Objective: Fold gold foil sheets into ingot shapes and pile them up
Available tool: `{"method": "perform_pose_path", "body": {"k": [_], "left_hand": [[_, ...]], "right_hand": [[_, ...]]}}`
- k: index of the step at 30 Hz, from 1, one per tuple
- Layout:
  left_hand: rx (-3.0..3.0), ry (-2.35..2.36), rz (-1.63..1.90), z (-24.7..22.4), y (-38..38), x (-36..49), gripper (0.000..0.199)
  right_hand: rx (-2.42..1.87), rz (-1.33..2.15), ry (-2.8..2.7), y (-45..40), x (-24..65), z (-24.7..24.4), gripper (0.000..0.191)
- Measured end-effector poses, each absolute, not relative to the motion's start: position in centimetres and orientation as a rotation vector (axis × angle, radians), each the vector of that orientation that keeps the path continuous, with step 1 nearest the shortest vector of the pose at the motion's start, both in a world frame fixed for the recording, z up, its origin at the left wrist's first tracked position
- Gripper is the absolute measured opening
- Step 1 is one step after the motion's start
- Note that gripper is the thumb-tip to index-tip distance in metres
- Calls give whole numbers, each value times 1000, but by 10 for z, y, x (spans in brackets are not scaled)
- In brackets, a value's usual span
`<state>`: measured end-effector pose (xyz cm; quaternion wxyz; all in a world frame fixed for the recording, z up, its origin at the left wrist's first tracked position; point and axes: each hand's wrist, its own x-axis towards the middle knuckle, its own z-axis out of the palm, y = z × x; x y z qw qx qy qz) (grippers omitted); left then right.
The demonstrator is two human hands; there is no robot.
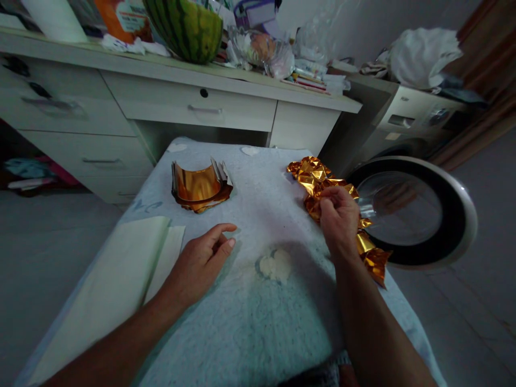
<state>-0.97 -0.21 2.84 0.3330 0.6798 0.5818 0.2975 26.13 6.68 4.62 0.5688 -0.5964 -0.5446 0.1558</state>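
My right hand (341, 217) is at the right side of the cloth-covered table (250, 317), fingers curled and pinched on crumpled gold foil (312, 174). The fingertips are partly hidden behind the hand. More of the shiny foil runs along the table's right edge, past my wrist. My left hand (207, 258) rests over the middle left, thumb and forefinger apart, with nothing held. Beyond it lies a curved stack of gold foil sheets (197, 185), its ends bent upward. Folded pale paper sheets (108, 274) lie left of my left forearm.
A white desk with drawers (234, 110) stands behind the table, with a cut watermelon (185, 29), plastic bags and small items on top. To the right, a washing machine (415, 115) has its round door (411, 209) swung out close to the table's right edge.
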Motion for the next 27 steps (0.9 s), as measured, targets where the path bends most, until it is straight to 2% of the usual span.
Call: {"method": "perform_pose_path", "body": {"k": [7,19,21,25,27], "left_hand": [[1811,1517,793,28,-1,-8,32],[1844,1535,743,23,-1,-10,32],[1849,1534,743,24,-2,-10,32],[1851,1529,743,24,-2,-10,32],[1853,1518,749,24,-1,-10,31]], "right_hand": [[-1360,445,-1062,72,268,49,15],[-1357,572,-1058,72,260,41,57],[-1351,582,-1127,70,257,39,53],[-1357,558,-1325,63,244,36,29],[-1351,554,-1433,59,236,34,23]]}}
